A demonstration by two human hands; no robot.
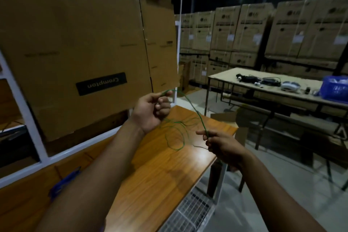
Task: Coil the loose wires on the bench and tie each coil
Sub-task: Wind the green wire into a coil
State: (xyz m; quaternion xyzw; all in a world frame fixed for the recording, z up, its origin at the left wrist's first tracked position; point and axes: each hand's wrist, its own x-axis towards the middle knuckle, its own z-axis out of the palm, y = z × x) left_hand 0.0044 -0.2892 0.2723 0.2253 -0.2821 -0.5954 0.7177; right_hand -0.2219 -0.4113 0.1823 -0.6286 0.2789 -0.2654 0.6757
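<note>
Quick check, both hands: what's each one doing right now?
Left hand: fingers curled round one end of the green wire, holding it up.
Right hand: pinching the same wire further along.

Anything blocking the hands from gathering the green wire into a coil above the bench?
Nothing visible. The left hand and right hand both already grip the green wire, which arcs freely between them. Its loose loops hang over a bare stretch of the wooden bench; nothing lies under or across them.
</note>
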